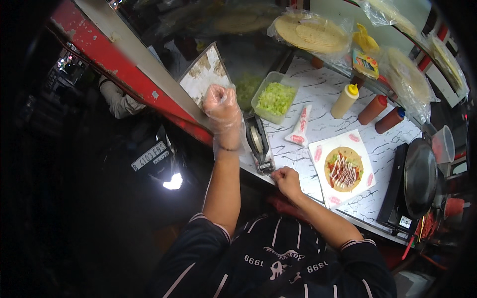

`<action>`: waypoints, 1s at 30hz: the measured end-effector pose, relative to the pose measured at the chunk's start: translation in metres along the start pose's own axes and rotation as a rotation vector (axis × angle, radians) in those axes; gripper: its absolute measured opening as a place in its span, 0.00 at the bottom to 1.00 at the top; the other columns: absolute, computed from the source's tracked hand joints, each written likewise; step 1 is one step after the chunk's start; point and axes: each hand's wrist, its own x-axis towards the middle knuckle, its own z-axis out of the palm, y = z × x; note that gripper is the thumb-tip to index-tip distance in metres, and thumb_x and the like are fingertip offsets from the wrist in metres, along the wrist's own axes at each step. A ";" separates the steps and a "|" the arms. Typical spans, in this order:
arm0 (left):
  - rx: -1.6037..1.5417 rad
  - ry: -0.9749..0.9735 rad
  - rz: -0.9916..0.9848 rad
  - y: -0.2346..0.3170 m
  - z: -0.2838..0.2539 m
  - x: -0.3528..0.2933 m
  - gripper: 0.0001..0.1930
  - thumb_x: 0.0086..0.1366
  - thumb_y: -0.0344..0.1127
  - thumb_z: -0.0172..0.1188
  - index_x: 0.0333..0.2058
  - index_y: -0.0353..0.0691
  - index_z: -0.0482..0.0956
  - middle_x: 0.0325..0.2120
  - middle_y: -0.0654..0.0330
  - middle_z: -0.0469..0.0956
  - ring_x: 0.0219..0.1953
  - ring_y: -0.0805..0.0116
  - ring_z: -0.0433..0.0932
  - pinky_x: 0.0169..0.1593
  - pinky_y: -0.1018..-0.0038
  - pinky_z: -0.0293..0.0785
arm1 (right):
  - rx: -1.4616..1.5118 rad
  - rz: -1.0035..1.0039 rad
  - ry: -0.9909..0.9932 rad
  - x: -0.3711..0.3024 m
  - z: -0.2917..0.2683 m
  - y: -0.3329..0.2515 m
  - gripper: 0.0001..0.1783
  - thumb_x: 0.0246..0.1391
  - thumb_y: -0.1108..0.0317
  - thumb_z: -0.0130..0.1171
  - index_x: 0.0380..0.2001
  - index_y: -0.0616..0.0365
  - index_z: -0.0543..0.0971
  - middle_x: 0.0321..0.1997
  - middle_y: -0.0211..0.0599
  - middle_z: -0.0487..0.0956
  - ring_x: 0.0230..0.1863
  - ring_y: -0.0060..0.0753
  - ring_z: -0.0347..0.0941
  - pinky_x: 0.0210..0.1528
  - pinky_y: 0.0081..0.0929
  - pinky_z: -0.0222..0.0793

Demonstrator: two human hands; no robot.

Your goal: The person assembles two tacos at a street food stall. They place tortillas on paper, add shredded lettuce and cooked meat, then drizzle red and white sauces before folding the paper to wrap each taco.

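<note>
My left hand (221,107), in a clear plastic glove, is raised over the counter's left edge with its fingers curled closed; whatever may be inside is hidden. My bare right hand (288,183) pinches at the near, cutter end of a black tape dispenser (257,139), seemingly on the tape's end. Right of the dispenser lies a wrapped, cone-shaped paper roll (299,128). Farther right, a flat tortilla (344,169) rests on a white paper sheet (365,141), topped with shredded greens, red sauce and white sauce lines. A clear tub of shredded lettuce (276,97) stands beyond the dispenser.
Three squeeze bottles stand at the back right: cream with a yellow cap (344,102), red (372,109) and dark red (390,120). Bagged tortillas (313,32) sit on the glass shelf above. A round black pan (420,176) is at the right. A red post (114,74) borders the left.
</note>
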 end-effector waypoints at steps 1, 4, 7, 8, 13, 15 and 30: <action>0.008 0.006 -0.005 0.000 0.000 0.000 0.12 0.68 0.27 0.59 0.27 0.40 0.65 0.24 0.69 0.63 0.29 0.79 0.59 0.33 0.73 0.62 | 0.031 0.001 -0.053 0.006 -0.010 -0.001 0.11 0.67 0.66 0.66 0.35 0.62 0.89 0.32 0.36 0.84 0.34 0.28 0.78 0.39 0.32 0.73; 0.044 0.013 0.011 -0.003 -0.002 -0.002 0.12 0.68 0.27 0.59 0.27 0.40 0.65 0.24 0.69 0.62 0.29 0.79 0.60 0.32 0.73 0.62 | 0.211 0.187 -0.163 0.024 -0.059 -0.042 0.12 0.67 0.63 0.66 0.39 0.63 0.87 0.34 0.41 0.84 0.38 0.31 0.77 0.45 0.36 0.74; 0.033 0.013 0.047 -0.010 -0.002 -0.002 0.14 0.69 0.29 0.60 0.27 0.40 0.65 0.23 0.69 0.62 0.29 0.78 0.60 0.32 0.72 0.62 | 0.340 -0.304 -0.167 0.049 -0.113 -0.138 0.12 0.71 0.64 0.64 0.41 0.64 0.84 0.34 0.33 0.81 0.40 0.24 0.75 0.48 0.27 0.71; 0.014 0.013 0.093 -0.014 -0.002 0.000 0.15 0.69 0.30 0.61 0.27 0.40 0.64 0.23 0.69 0.62 0.29 0.78 0.59 0.32 0.72 0.62 | 0.337 -0.462 -0.196 0.056 -0.122 -0.176 0.13 0.72 0.63 0.63 0.41 0.64 0.83 0.35 0.30 0.81 0.41 0.22 0.74 0.49 0.27 0.71; -0.178 -0.053 0.149 -0.036 0.000 0.006 0.08 0.74 0.33 0.64 0.38 0.38 0.75 0.32 0.67 0.74 0.35 0.76 0.72 0.40 0.77 0.70 | 0.507 -0.710 -0.406 0.088 -0.100 -0.326 0.15 0.75 0.57 0.61 0.38 0.56 0.84 0.23 0.15 0.70 0.23 0.09 0.62 0.24 0.16 0.55; -0.053 -0.085 0.195 -0.045 -0.001 0.006 0.06 0.74 0.30 0.64 0.44 0.37 0.76 0.37 0.66 0.76 0.41 0.77 0.75 0.43 0.77 0.72 | 0.567 -0.682 -0.440 0.097 -0.083 -0.346 0.14 0.74 0.57 0.62 0.37 0.55 0.85 0.23 0.15 0.71 0.22 0.08 0.60 0.23 0.17 0.53; -0.454 -0.098 0.072 -0.016 0.004 0.001 0.13 0.76 0.28 0.64 0.56 0.36 0.77 0.46 0.66 0.79 0.50 0.78 0.77 0.55 0.77 0.72 | 0.115 -0.504 -0.101 0.135 -0.065 -0.352 0.36 0.53 0.38 0.78 0.21 0.68 0.86 0.14 0.35 0.76 0.18 0.25 0.72 0.24 0.30 0.70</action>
